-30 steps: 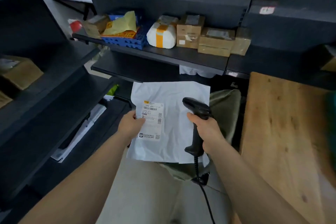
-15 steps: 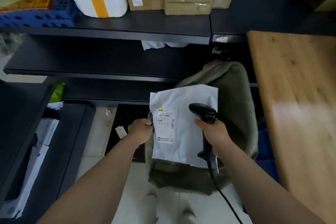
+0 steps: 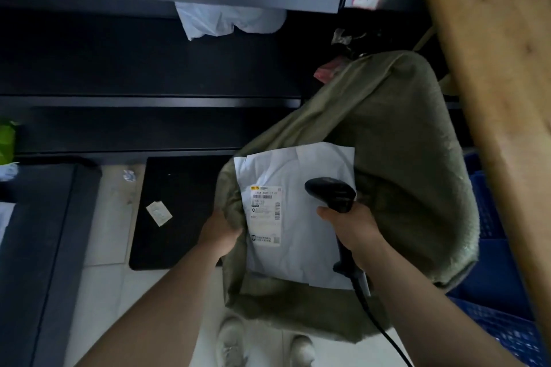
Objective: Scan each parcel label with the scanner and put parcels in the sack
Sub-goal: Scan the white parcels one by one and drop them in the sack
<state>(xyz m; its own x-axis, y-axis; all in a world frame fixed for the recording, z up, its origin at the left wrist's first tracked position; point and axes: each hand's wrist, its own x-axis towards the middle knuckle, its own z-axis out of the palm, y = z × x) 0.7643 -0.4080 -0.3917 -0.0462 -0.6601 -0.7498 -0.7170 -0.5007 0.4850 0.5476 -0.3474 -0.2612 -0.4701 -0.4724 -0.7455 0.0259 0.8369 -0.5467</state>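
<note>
- The parcel (image 3: 301,217) is a flat white plastic mailer, creased and a little crumpled. Its far-left corner is notched and its near edge is uneven.
- It lies face up, slightly tilted, over the open mouth of the sack (image 3: 402,158). Its near part sits inside the rim.
- A white label (image 3: 266,214) is stuck on the left half of the parcel. It has a yellow mark at its top corner, lines of barcode and small print, and a dark logo near the bottom. The print is too small to read.
- The left hand (image 3: 220,229) grips the parcel by its left edge with curled fingers. The fingertips are hidden, and the sack's cloth bunches against them. I cannot tell whether the hand also holds the cloth.
- The right hand (image 3: 354,229) is wrapped round the handle of the black scanner (image 3: 331,194). The scanner's head points left across the parcel, just right of the label.
- The scanner's black cable (image 3: 378,325) runs from the foot of the handle toward the near right.
- The sack is olive-green woven cloth, slumped and wide open. It stands on the pale floor between the dark shelves (image 3: 149,74) on the left and far side and the wooden table (image 3: 501,98) on the right.
- A blue crate (image 3: 492,277) sits under the table, just right of the sack.
- A black mat (image 3: 176,208) lies on the floor left of the sack, with a paper scrap (image 3: 159,213) on it.
- A white plastic bag (image 3: 226,19) hangs over a far shelf edge.
- Pale shoes (image 3: 232,343) show at the near edge.
</note>
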